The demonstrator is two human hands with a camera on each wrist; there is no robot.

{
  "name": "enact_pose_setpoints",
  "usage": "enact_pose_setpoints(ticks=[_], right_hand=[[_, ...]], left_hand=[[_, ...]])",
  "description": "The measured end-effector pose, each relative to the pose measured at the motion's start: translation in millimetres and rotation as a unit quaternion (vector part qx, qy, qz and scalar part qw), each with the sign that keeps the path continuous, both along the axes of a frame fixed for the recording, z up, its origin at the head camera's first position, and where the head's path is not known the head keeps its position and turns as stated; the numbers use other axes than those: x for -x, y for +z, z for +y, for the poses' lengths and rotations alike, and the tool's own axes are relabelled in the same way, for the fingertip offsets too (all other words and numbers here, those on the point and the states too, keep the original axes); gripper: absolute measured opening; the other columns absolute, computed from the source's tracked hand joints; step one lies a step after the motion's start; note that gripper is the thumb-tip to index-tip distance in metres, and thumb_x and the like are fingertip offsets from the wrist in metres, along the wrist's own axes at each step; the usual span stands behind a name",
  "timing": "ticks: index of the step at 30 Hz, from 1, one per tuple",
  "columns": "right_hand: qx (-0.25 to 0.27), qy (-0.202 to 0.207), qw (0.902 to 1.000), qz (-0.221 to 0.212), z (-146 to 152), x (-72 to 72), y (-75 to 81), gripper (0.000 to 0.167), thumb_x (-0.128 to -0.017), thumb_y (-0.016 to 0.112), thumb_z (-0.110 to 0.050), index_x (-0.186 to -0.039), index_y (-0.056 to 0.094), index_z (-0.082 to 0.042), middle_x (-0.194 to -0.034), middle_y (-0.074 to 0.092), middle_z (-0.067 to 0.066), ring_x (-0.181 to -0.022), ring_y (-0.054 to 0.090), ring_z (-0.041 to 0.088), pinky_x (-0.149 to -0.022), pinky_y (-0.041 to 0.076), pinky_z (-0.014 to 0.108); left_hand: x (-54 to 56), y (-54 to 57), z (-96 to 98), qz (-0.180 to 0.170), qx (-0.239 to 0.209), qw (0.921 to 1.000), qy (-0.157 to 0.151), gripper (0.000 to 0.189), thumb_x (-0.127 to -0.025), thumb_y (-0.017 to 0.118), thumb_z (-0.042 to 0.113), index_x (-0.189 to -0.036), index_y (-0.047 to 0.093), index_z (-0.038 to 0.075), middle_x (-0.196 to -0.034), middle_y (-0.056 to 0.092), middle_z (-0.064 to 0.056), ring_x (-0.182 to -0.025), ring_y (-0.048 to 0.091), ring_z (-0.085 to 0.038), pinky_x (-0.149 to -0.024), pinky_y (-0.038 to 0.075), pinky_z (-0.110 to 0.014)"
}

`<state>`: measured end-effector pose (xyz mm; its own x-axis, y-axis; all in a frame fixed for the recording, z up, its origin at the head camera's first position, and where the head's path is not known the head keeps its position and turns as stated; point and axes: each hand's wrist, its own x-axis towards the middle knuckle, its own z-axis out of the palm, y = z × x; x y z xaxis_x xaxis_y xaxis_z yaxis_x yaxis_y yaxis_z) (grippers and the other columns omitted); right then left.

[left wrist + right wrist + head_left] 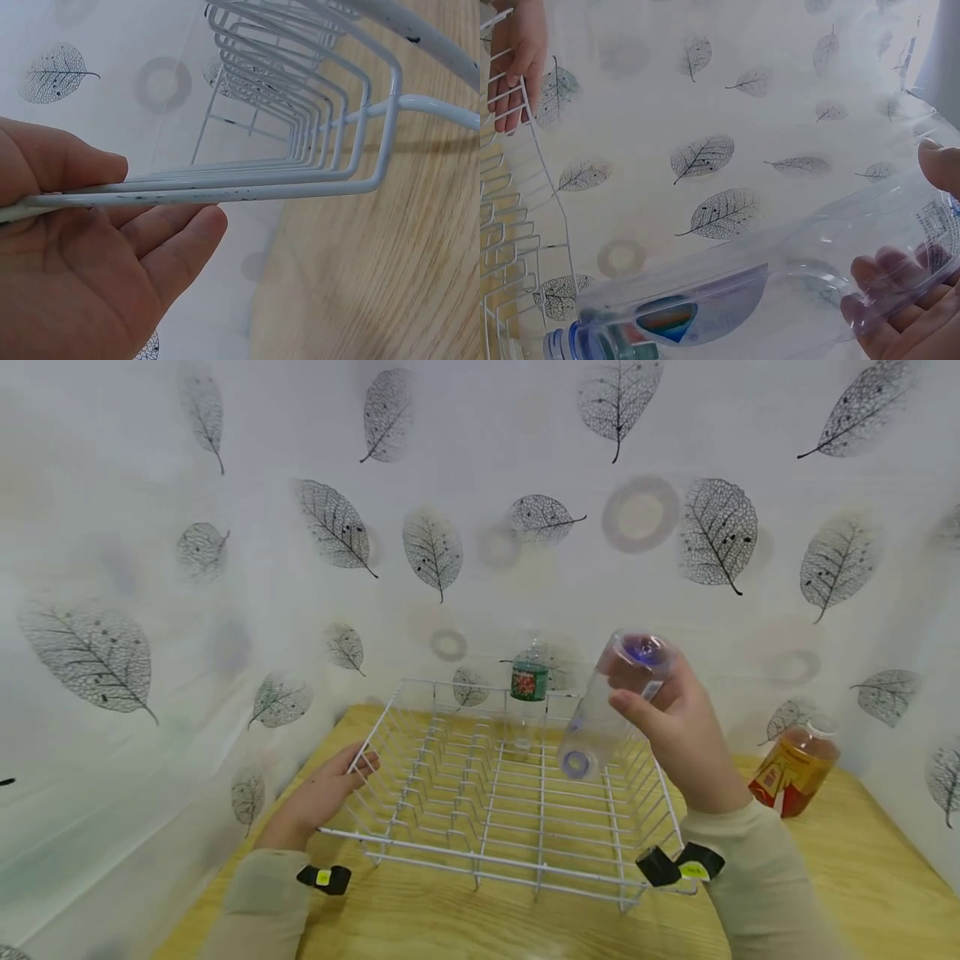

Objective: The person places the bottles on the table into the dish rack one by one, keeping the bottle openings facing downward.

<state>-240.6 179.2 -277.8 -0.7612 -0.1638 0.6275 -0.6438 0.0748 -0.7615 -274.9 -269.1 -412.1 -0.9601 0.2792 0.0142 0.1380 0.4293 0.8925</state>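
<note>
My right hand [693, 739] grips a clear plastic bottle [600, 718] near its base. The bottle is tilted with its blue-ringed neck down, over the right part of a white wire dish rack [517, 864]. In the right wrist view, a pale purple label with a colourful mark shows on the bottle [727, 304], and the fingers wrap its wide end. My left hand [330, 793] holds the rack's left rim; in the left wrist view a rim wire runs between thumb and fingers. At the rack's far side is another clear bottle with a green label [528, 681].
A bottle with a red and yellow label [798, 768] stands on the wooden table [862, 860], right of the rack. Pale sheeting [480, 468] with a leaf print surrounds the table at the back and sides. Upright wire prongs [457, 777] line the rack's left half.
</note>
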Motion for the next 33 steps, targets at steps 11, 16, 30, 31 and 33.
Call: enact_pose_setpoints(ticks=[11, 16, 30, 31, 33], right_hand=[[0.053, -0.040, 0.9959, -0.061, 9, 62.2, 3.3, 0.050, -0.096, 0.071, -0.011, -0.141, 0.050, -0.012, -0.127, 0.058, 0.012, -0.115, 0.057, 0.019, -0.093, 0.049, 0.021], [-0.008, -0.095, 0.9888, -0.114, 11, 92.5, -8.0, 0.061, -0.098, 0.070, -0.030, -0.147, 0.041, -0.008, -0.137, 0.054, 0.012, -0.123, 0.053, 0.020, -0.101, 0.045, 0.029], [-0.099, -0.161, 0.9549, -0.229, -7, 146.2, -57.2, 0.086, -0.095, 0.065, -0.055, -0.156, 0.028, -0.007, -0.154, 0.035, 0.020, -0.141, 0.036, 0.038, -0.110, 0.037, 0.057], [-0.099, -0.163, 0.9544, -0.230, -8, 147.5, -58.6, 0.087, -0.095, 0.065, -0.055, -0.156, 0.027, -0.007, -0.155, 0.035, 0.020, -0.141, 0.036, 0.038, -0.110, 0.037, 0.057], [-0.100, -0.165, 0.9532, -0.233, -8, 149.0, -60.0, 0.086, -0.095, 0.065, -0.055, -0.157, 0.026, -0.008, -0.155, 0.034, 0.020, -0.142, 0.036, 0.038, -0.110, 0.036, 0.057]], left_hand=[[2.0, -2.1, 1.7, 0.017, 0.008, 0.9998, 0.004, 0.051, -0.108, 0.039, 0.006, -0.155, 0.025, -0.007, -0.147, 0.044, -0.032, -0.136, 0.043, -0.046, -0.112, 0.033, -0.061], [1.6, -3.8, 1.6, 0.008, 0.008, 0.9998, 0.013, 0.048, -0.110, 0.038, 0.009, -0.155, 0.028, -0.004, -0.149, 0.043, -0.030, -0.139, 0.040, -0.044, -0.112, 0.032, -0.061], [-0.3, -2.3, 0.7, 0.012, 0.015, 0.9997, 0.016, 0.052, -0.109, 0.039, 0.009, -0.157, 0.024, -0.005, -0.148, 0.044, -0.029, -0.137, 0.042, -0.044, -0.113, 0.030, -0.061], [-0.7, -2.2, 0.9, 0.013, 0.014, 0.9997, 0.015, 0.052, -0.109, 0.039, 0.008, -0.157, 0.024, -0.005, -0.148, 0.044, -0.029, -0.137, 0.042, -0.044, -0.113, 0.030, -0.061], [-1.4, -1.0, 1.3, 0.011, 0.010, 0.9998, 0.013, 0.052, -0.109, 0.039, 0.008, -0.157, 0.024, -0.004, -0.149, 0.044, -0.029, -0.138, 0.041, -0.044, -0.113, 0.030, -0.061]])
